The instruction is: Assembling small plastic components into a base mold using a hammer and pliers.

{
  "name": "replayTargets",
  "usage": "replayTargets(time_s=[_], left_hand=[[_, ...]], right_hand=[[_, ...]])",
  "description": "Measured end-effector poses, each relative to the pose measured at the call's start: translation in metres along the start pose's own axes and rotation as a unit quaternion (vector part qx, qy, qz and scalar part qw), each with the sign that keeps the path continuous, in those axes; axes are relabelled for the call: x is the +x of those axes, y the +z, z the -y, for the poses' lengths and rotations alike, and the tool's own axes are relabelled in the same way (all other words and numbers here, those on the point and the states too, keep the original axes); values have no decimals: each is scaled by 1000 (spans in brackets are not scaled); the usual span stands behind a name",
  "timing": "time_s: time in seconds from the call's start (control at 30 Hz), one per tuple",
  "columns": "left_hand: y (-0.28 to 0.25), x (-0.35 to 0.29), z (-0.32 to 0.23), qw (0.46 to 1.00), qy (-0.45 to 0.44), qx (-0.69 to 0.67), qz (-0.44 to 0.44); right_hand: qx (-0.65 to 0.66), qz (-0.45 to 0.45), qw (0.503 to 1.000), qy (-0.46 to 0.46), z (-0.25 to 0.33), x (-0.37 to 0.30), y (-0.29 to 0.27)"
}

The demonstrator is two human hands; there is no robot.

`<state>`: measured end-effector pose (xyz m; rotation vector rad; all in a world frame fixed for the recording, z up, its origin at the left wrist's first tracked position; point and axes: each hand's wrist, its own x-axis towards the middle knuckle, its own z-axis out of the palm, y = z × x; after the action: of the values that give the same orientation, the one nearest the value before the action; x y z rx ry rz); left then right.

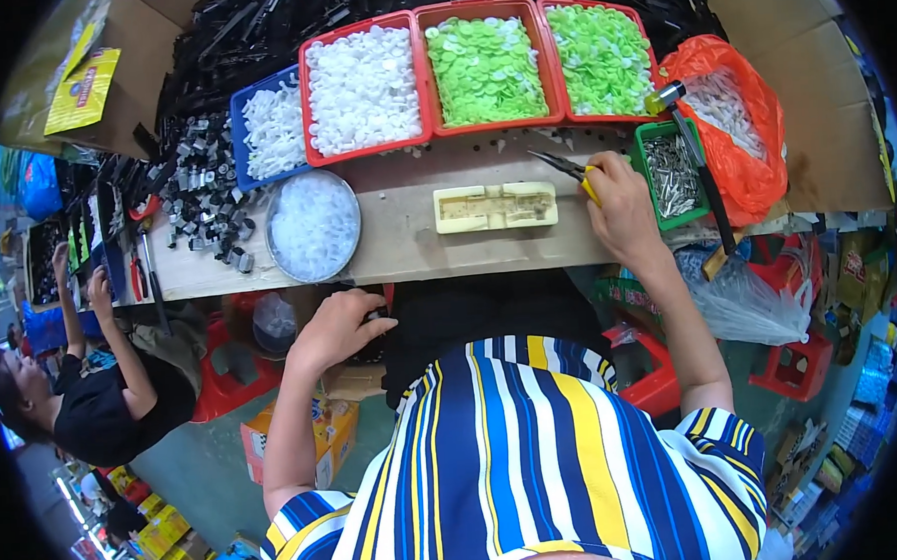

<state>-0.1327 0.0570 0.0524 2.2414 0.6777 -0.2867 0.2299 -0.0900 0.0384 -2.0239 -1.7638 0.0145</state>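
My right hand (626, 207) is closed round the yellow handles of a pair of pliers (561, 165). Their dark jaws point left above the table, beyond a cream-coloured block (495, 208) with a groove and a cross-shaped recess. Just below the table's front edge, my left hand (339, 328) is half curled over my lap, thumb stretched to the right. Something small and dark shows by its fingers, too hidden to name. The round metal dish (356, 224) of translucent whitish pieces sits left of the block.
Red trays (425, 91) of white and green pieces line the back, beside a blue tray (240, 154). At right are a green box (642, 176) of metal pins, a hammer (701, 159) and an orange bag (767, 176). Black-grey parts (204, 191) lie left; a co-worker (113, 395) sits there.
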Motion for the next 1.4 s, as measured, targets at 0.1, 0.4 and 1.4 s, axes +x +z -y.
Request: replayTargets(time_s=[0.1, 0.4, 1.4], left_hand=[[-22, -1, -19, 996, -44, -77, 16], [-97, 144, -64, 925, 216, -2, -312], [-111, 222, -105, 853, 208, -424, -223]], right_hand=[[-63, 7, 998, 18, -1, 0, 7], [-79, 38, 995, 37, -3, -2, 5], [123, -157, 980, -5, 15, 28, -21]])
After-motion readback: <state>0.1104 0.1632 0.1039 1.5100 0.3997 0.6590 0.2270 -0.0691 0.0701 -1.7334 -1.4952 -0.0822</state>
